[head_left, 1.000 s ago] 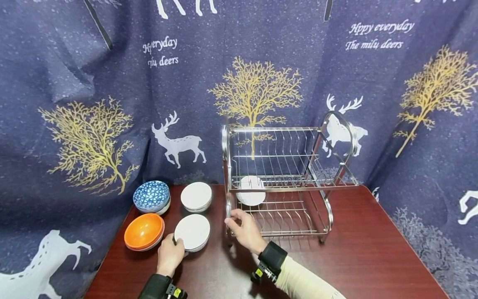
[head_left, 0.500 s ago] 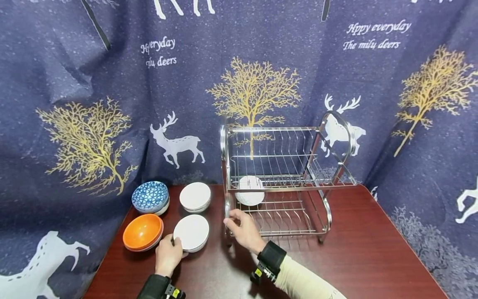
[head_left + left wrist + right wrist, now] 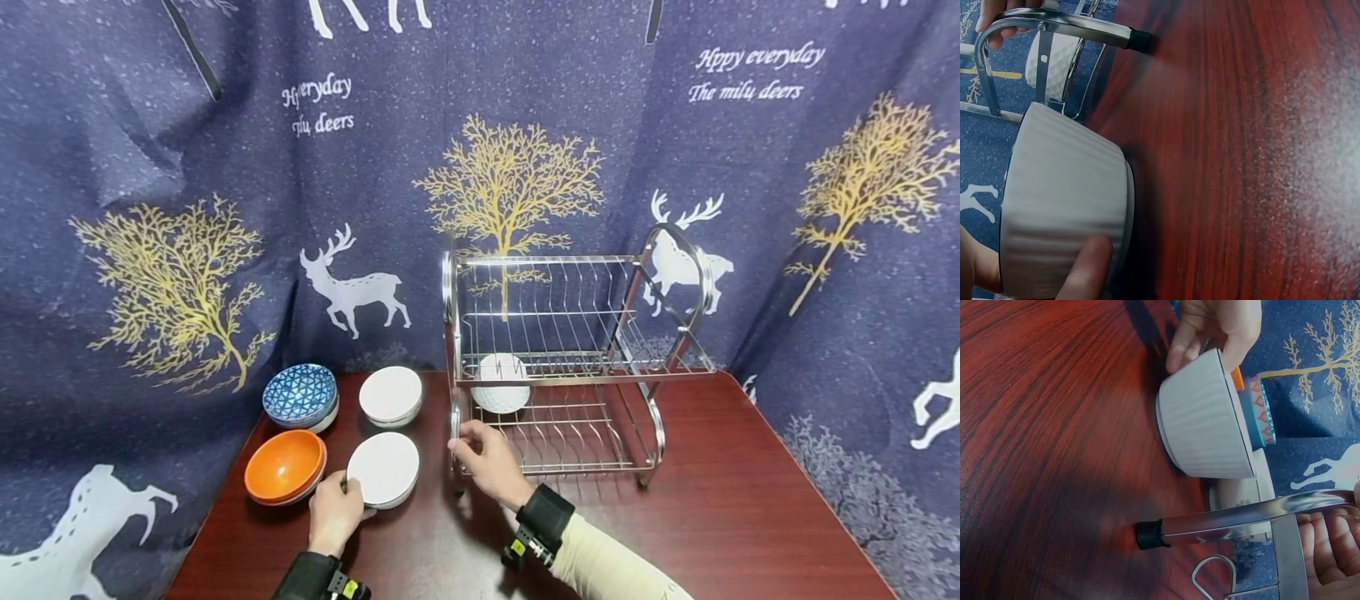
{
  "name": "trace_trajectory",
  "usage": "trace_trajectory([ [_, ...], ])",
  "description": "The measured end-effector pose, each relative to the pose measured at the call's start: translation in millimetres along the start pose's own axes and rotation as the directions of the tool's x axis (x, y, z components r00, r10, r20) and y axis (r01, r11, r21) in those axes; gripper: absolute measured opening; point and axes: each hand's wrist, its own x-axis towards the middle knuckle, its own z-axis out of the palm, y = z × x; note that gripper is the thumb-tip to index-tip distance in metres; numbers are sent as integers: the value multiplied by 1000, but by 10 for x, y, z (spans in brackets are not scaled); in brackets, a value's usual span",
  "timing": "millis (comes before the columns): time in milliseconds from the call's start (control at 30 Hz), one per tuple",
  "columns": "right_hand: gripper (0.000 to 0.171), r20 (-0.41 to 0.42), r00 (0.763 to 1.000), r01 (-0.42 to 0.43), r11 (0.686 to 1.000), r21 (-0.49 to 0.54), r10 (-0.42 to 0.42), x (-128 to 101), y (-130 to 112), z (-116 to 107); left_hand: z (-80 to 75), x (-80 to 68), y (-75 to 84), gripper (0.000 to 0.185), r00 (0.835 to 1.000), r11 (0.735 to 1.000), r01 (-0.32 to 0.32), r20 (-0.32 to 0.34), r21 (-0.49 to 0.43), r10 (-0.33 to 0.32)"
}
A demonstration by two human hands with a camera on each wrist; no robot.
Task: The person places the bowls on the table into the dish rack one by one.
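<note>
Head view: both forearms reach forward over the dark red table [image 3: 720,508], each with a black band at the wrist. The left hand [image 3: 333,512] lies low at the near left, its fingers curled round the near rim of a white ribbed bowl [image 3: 385,469] — the left wrist view shows the thumb [image 3: 1088,269] pressed against the bowl's fluted outer wall, the bowl standing upright on the wood. The right hand [image 3: 487,458] is stretched further in, fingers wrapped round the front left leg of the steel dish rack [image 3: 577,367]; the right wrist view shows the fingers [image 3: 1329,550] closed on the bright tube just above its black rubber foot [image 3: 1147,534]. The held bowl sits just left of the rack, near an orange bowl [image 3: 287,467], with a blue patterned bowl [image 3: 302,395] and another white bowl [image 3: 391,395] behind them. One white dish [image 3: 501,383] stands on edge in the rack's lower tier.
</note>
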Motion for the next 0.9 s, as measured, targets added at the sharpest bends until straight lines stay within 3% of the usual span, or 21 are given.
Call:
trace_trajectory([
  [100, 12, 9, 1000, 6, 1000, 2, -6, 2, -61, 35, -44, -24, -8, 32, 1000, 1000, 5, -13, -7, -5],
  [267, 11, 6, 1000, 12, 1000, -6, -12, 23, 4, 88, -102, -47, 43, 36, 999, 995, 34, 13, -94, -33],
  [567, 14, 12, 1000, 28, 999, 47, -29, 18, 61, 150, -188, -146, 214, 34, 1000, 989, 12, 12, -149, -11],
  [667, 16, 24, 1000, 17, 998, 54, -18, 24, 56, 162, -215, -177, 282, 33, 1000, 991, -7, -2, -136, 7],
  [800, 15, 0, 1000, 6, 1000, 19, -6, 46, 63, 130, -200, -189, 375, 29, 995, 995, -83, -62, -57, 80],
  [900, 12, -26, 1000, -10, 1000, -4, 9, 42, 69, 88, -172, -202, 420, 28, 990, 992, -123, -71, -18, 122],
])
